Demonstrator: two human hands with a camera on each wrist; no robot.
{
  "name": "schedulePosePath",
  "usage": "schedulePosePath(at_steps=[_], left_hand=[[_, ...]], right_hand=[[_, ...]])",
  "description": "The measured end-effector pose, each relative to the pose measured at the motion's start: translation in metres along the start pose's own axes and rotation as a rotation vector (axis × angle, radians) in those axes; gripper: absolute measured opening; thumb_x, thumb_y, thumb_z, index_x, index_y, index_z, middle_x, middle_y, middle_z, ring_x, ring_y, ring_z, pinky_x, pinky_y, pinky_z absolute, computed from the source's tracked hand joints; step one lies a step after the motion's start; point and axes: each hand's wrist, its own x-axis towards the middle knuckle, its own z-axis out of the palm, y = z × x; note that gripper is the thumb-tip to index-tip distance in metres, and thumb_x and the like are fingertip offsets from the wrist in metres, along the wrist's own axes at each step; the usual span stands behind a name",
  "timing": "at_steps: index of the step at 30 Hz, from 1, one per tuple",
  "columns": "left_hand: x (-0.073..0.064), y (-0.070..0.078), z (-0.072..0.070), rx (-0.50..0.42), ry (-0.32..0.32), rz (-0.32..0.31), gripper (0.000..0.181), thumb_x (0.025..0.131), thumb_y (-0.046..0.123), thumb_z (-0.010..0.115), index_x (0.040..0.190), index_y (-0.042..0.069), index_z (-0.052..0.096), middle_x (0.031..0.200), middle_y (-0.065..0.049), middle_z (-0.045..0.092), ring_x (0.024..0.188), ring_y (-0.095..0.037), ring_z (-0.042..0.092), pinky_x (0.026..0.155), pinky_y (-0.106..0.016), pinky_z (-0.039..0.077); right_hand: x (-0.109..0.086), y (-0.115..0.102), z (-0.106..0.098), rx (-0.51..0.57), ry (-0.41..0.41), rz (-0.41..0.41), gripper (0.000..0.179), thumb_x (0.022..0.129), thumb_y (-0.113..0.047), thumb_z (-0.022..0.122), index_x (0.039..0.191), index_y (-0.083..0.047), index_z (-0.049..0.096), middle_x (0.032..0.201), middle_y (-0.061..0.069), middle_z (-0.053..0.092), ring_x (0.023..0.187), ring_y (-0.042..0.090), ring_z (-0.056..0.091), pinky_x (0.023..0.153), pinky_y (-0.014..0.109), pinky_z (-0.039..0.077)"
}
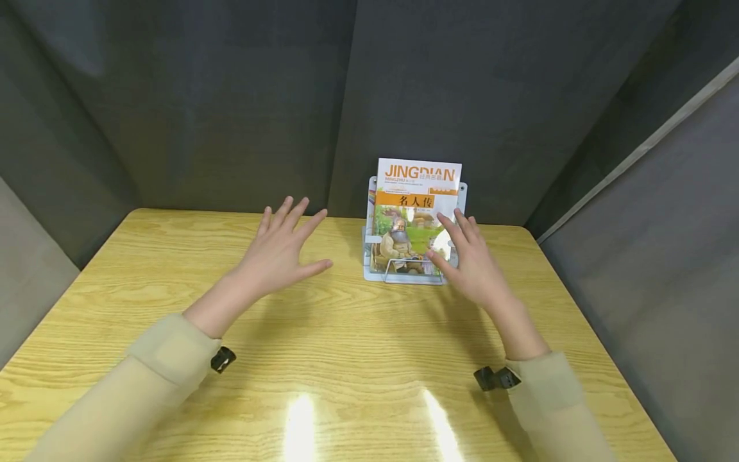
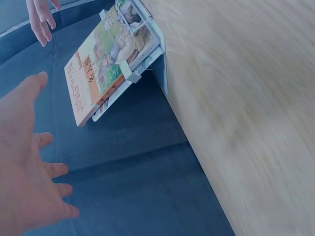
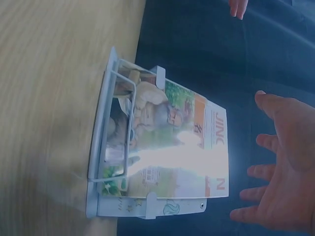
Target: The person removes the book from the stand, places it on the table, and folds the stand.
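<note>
A paperback book (image 1: 404, 221) with an orange-and-white cover leans upright on a pale book stand (image 1: 369, 256) near the table's far edge. Side clips and a wire bar (image 3: 132, 123) at the bottom hold it from the front. My left hand (image 1: 277, 253) hovers left of the stand with fingers spread, touching nothing. Nearer to the book is my right hand (image 1: 473, 266), its fingers also spread; in the head view they overlap the cover's right side, while the right wrist view shows a gap between them and the book.
The wooden table (image 1: 323, 346) reaches from the near side to a dark curtain (image 1: 231, 109) behind the stand. On the right stands a grey partition (image 1: 664, 244). Small black devices sit at both wrists, by the sleeve cuffs. Light glares off the cover and the tabletop.
</note>
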Motion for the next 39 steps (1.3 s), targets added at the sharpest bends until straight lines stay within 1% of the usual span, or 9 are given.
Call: schedulePosePath(at_steps=[7,11,14,20,24,27,31,34,39], left_hand=[[0.023,0.015,0.004,-0.032,-0.005,0.016,0.089,0.083,0.069,0.05,0.152,0.028,0.014,0.159,-0.009,0.009,0.145,-0.033,0.003,0.115,-0.057,0.005],[0.037,0.023,0.012,-0.038,0.005,0.01,0.09,0.082,0.068,0.052,0.153,0.027,0.013,0.158,-0.009,0.011,0.145,-0.034,0.006,0.116,-0.055,0.008],[0.048,0.028,0.019,-0.081,0.011,-0.012,0.091,0.082,0.067,0.053,0.153,0.026,0.013,0.158,-0.009,0.013,0.145,-0.033,0.008,0.117,-0.052,0.008],[0.066,0.04,0.033,-0.27,0.006,-0.07,0.091,0.084,0.061,0.057,0.153,0.02,0.014,0.156,-0.012,0.018,0.144,-0.032,0.011,0.116,-0.052,0.012],[0.077,0.049,0.045,-0.408,0.006,-0.115,0.091,0.084,0.059,0.058,0.152,0.016,0.016,0.155,-0.013,0.021,0.142,-0.034,0.017,0.114,-0.053,0.019],[0.085,0.055,0.055,-0.498,0.013,-0.15,0.089,0.085,0.057,0.059,0.152,0.013,0.018,0.154,-0.013,0.024,0.141,-0.034,0.022,0.113,-0.052,0.024],[0.093,0.062,0.067,-0.586,0.043,-0.186,0.084,0.086,0.05,0.061,0.15,0.009,0.023,0.15,-0.015,0.029,0.137,-0.033,0.028,0.11,-0.05,0.03],[0.098,0.066,0.076,-0.646,0.067,-0.222,0.08,0.087,0.043,0.063,0.149,0.009,0.024,0.148,-0.015,0.031,0.135,-0.033,0.031,0.11,-0.048,0.032],[0.106,0.069,0.09,-0.724,0.106,-0.262,0.078,0.087,0.039,0.064,0.149,0.009,0.025,0.145,-0.013,0.036,0.133,-0.028,0.036,0.11,-0.043,0.032]], right_hand=[[0.014,0.009,-0.007,0.014,0.02,0.018,0.08,0.089,-0.05,0.059,0.152,-0.024,0.017,0.158,0.013,0.006,0.144,0.04,0.002,0.104,0.069,0.021],[0.024,0.017,-0.007,0.025,0.033,0.039,0.082,0.088,-0.045,0.062,0.152,-0.022,0.017,0.158,0.016,0.006,0.142,0.043,0.007,0.105,0.068,0.021],[0.031,0.024,-0.006,0.046,0.057,0.061,0.082,0.088,-0.041,0.064,0.152,-0.018,0.019,0.157,0.019,0.009,0.141,0.044,0.013,0.106,0.065,0.023],[0.044,0.038,0.0,0.066,0.144,0.098,0.076,0.088,-0.037,0.065,0.149,-0.011,0.027,0.154,0.02,0.021,0.139,0.041,0.023,0.108,0.059,0.027],[0.052,0.046,0.006,0.089,0.191,0.144,0.075,0.088,-0.036,0.066,0.147,-0.01,0.03,0.152,0.018,0.025,0.138,0.038,0.026,0.109,0.056,0.029],[0.058,0.053,0.01,0.112,0.222,0.156,0.073,0.087,-0.033,0.067,0.146,-0.009,0.031,0.151,0.018,0.028,0.137,0.037,0.029,0.109,0.054,0.03],[0.067,0.061,0.016,0.137,0.26,0.151,0.073,0.086,-0.03,0.069,0.145,-0.007,0.033,0.147,0.019,0.033,0.135,0.037,0.033,0.109,0.051,0.032],[0.073,0.066,0.02,0.162,0.269,0.171,0.076,0.085,-0.03,0.07,0.146,-0.008,0.031,0.146,0.019,0.034,0.131,0.038,0.037,0.106,0.05,0.035],[0.081,0.074,0.029,0.222,0.278,0.222,0.079,0.086,-0.029,0.069,0.148,-0.008,0.025,0.139,0.022,0.038,0.116,0.038,0.047,0.096,0.049,0.044]])
